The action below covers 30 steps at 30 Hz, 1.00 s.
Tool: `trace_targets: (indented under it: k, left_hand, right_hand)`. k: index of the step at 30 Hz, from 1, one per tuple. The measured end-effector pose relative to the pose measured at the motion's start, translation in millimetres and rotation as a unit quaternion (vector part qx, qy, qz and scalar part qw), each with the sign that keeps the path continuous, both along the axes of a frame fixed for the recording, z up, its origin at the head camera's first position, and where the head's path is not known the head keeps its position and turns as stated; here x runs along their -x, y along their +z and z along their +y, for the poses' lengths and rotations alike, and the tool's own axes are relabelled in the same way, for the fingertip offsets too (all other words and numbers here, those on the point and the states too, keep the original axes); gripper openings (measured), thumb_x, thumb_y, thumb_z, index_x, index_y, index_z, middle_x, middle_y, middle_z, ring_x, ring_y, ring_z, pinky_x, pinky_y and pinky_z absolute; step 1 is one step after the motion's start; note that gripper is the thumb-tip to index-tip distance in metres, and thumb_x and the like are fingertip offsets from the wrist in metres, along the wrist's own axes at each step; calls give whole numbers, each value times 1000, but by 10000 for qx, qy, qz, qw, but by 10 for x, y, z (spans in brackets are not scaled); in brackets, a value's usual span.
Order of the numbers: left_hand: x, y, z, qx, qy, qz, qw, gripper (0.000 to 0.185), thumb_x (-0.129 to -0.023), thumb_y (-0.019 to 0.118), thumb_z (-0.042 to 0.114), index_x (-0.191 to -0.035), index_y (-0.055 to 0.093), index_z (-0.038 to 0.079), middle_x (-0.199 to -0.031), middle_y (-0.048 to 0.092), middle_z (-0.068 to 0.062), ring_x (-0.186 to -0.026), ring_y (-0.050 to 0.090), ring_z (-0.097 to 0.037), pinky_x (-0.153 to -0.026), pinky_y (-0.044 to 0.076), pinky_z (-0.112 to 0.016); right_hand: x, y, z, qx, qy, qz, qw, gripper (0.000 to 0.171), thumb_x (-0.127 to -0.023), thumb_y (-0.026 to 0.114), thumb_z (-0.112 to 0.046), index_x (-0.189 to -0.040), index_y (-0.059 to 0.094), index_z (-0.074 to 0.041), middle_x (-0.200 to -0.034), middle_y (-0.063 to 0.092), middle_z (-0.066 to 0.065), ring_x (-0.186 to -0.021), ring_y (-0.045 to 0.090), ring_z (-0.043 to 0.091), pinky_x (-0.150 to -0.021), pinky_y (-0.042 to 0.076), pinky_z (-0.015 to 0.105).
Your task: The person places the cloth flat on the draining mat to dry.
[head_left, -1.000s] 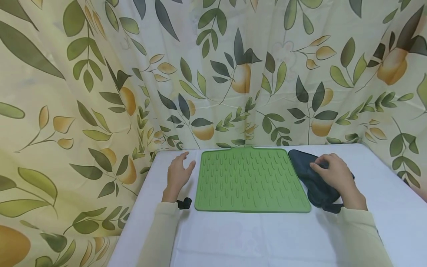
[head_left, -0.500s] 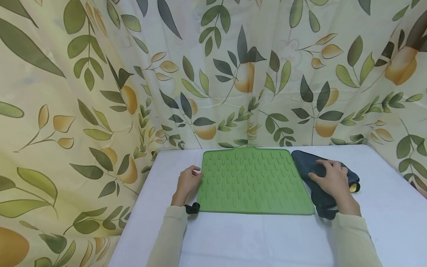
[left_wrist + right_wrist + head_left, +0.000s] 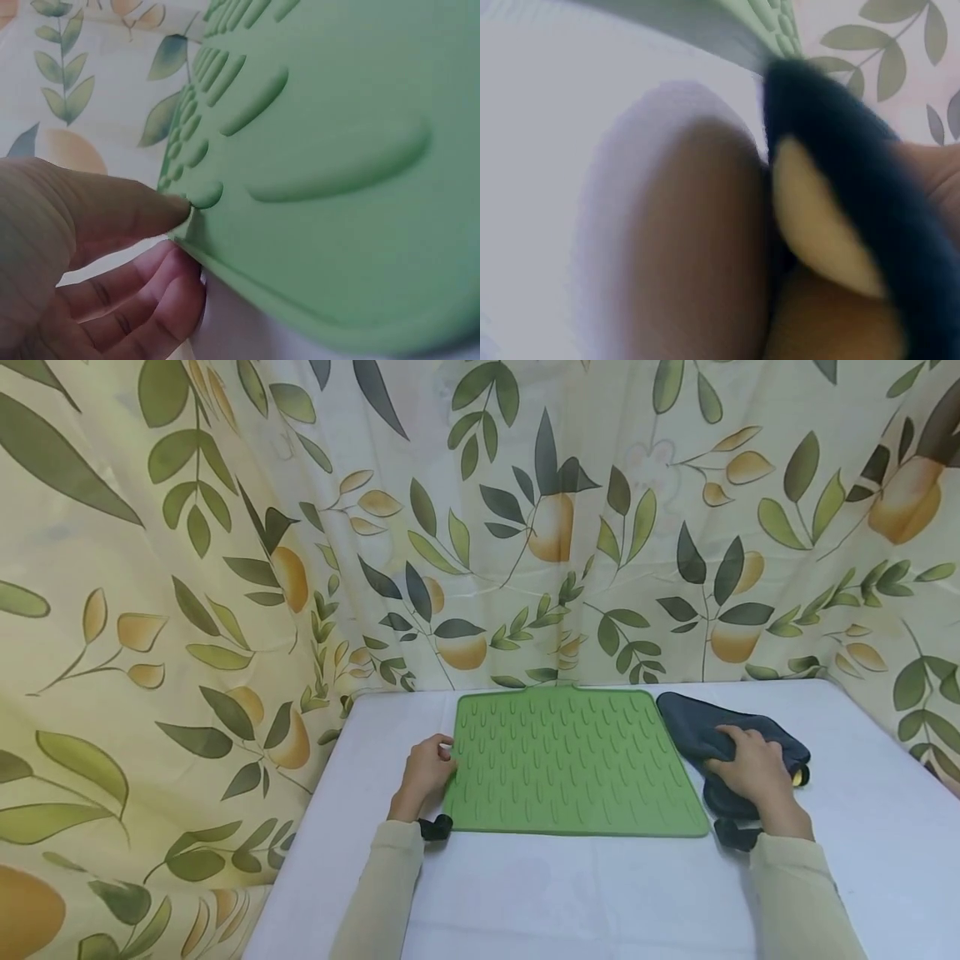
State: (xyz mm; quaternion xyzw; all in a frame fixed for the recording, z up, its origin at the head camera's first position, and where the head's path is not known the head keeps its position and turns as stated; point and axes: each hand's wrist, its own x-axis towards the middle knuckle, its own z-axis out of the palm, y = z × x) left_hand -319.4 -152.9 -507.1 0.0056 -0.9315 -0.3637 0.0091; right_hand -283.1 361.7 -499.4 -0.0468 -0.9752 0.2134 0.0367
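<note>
A green silicone drying mat [image 3: 573,760] with rows of raised ridges lies on the white-covered table. My left hand [image 3: 426,772] is at its left edge, and in the left wrist view the thumb [image 3: 150,210] lies on top while curled fingers [image 3: 142,304] are at the underside, pinching the rim. Right beside the mat lies a dark navy oven mitt [image 3: 693,722]. My right hand [image 3: 757,772] grips the mitt from above, with the cloth bunched under the fingers. Its yellow lining [image 3: 817,217] shows at the opening in the right wrist view, where most of the hand is hidden.
A white cloth [image 3: 570,893] covers the table. Behind and to the left hangs a curtain [image 3: 495,568] printed with leaves and fruit. A small black device [image 3: 435,828] sits at the left wrist, and another black device [image 3: 737,835] at the right.
My left hand has moved right onto the mat's edge and pinched it. My right hand has come down onto the oven mitt, whose yellow-lined opening now shows at the right.
</note>
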Motion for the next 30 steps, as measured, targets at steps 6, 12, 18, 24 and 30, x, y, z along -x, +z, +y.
trace_targets:
  k: [6, 12, 18, 24, 30]
  left_hand:
    - [-6, 12, 1, 98, 68, -29, 9999, 41, -87, 70, 1, -127, 70, 7, -93, 68, -3, -81, 60, -17, -72, 49, -31]
    - [-18, 7, -1, 70, 163, -131, 9998, 41, -87, 69, 1, -128, 70, 6, -93, 67, -2, -81, 59, -17, -72, 48, -30]
    - [-25, 10, -1, 204, 160, -79, 9996, 41, -88, 69, 1, -128, 70, 5, -87, 66, 0, -77, 58, -16, -70, 47, -29]
    - [-27, 29, 8, 259, 136, 43, 9996, 41, -87, 67, -1, -127, 71, 4, -82, 65, 1, -73, 56, -15, -68, 44, -28]
    - [-21, 6, 19, 227, 133, -47, 9996, 40, -88, 68, 0, -127, 71, 5, -84, 65, 0, -73, 56, -15, -66, 44, -27]
  right_hand:
    - [-12, 31, 6, 1, -48, 360, 9993, 57, -91, 68, -19, -141, 49, 2, -140, 44, 42, -117, 42, 69, -85, 40, 76]
    - [-58, 119, 22, 187, -437, 531, 9975, 53, -95, 64, -19, -142, 50, 0, -142, 45, 42, -118, 47, 65, -85, 39, 71]
    - [-84, 253, -71, 623, -846, 960, 9898, 53, -98, 61, -19, -144, 49, 4, -138, 50, 42, -116, 51, 62, -86, 40, 67]
    - [-98, 409, -157, 1048, -1121, 1490, 9769, 52, -99, 60, -21, -143, 51, 5, -136, 54, 39, -120, 50, 62, -91, 39, 67]
    - [-126, 505, -201, 1258, -1083, 1552, 9738, 52, -100, 61, -24, -143, 52, 4, -133, 58, 35, -116, 53, 54, -76, 41, 48]
